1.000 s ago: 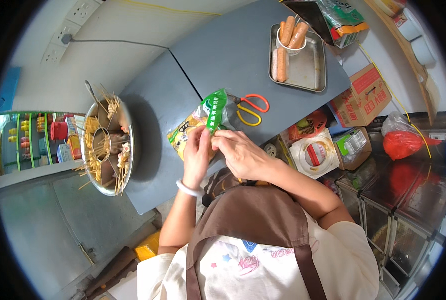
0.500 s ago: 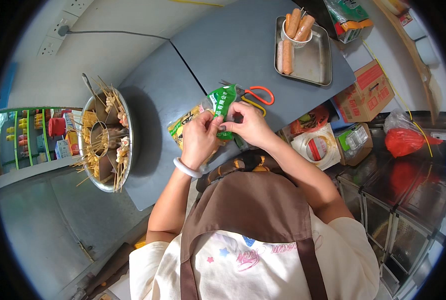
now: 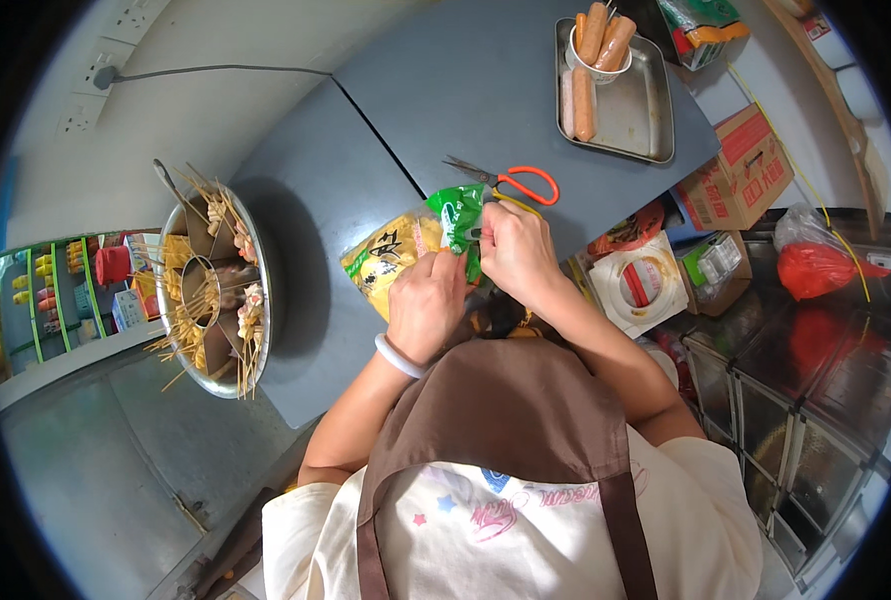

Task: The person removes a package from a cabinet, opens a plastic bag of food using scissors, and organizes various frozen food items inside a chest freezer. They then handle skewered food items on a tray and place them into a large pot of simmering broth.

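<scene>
A yellow and green plastic food bag (image 3: 394, 262) lies at the near edge of the grey table, its green end lifted between my hands. My left hand (image 3: 428, 300) is closed on the lower side of the bag near the green part. Close beside it, my right hand (image 3: 514, 250) pinches the edge of the green end with curled fingers. What is inside the bag I cannot make out. Just beyond my right hand lie scissors (image 3: 506, 182) with orange and yellow handles, their blades pointing left.
On the left stands a round metal pot (image 3: 266, 330) with dividers and many skewers. A metal tray (image 3: 646, 130) at the far right holds sausages (image 3: 580, 105) and a white cup of more sausages. Cardboard boxes (image 3: 736, 175) and a red plastic bag (image 3: 816, 270) are to the right.
The green end of the bag has turned and my right hand has moved right and slightly down along it. More of the yellow bag and the scissors' blades now show.
</scene>
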Available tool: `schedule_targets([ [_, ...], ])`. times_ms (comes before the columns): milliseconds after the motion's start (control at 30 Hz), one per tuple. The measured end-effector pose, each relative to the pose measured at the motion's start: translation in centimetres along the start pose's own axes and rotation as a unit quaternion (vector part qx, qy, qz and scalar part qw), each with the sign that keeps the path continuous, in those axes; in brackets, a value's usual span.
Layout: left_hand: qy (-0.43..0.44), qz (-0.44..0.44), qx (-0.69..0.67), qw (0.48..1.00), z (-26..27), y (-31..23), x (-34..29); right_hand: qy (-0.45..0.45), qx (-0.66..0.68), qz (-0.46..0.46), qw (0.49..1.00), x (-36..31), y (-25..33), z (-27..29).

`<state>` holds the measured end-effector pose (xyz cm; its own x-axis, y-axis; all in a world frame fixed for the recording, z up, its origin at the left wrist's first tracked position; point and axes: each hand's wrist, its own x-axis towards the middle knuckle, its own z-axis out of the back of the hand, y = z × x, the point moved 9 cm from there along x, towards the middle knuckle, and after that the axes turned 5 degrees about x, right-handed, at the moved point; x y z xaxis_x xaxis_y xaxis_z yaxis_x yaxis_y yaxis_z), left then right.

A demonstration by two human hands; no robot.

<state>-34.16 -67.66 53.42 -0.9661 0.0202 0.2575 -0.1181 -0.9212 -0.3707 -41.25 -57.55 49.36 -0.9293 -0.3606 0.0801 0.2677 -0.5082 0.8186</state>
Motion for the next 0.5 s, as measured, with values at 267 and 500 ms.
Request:
schedule_targets([
  [267,-0.053,0.042,-0.021,0.997,2.5,1.0,-0.5,0.000,0.015,-0.023,1.000,1.1,-1.8,1.2],
  [500,-0.034,0.119,-0.069,0.990,2.6,2.6,-0.6,-0.137,0.045,0.228,0.963,-1.4,6.0,6.5],
])
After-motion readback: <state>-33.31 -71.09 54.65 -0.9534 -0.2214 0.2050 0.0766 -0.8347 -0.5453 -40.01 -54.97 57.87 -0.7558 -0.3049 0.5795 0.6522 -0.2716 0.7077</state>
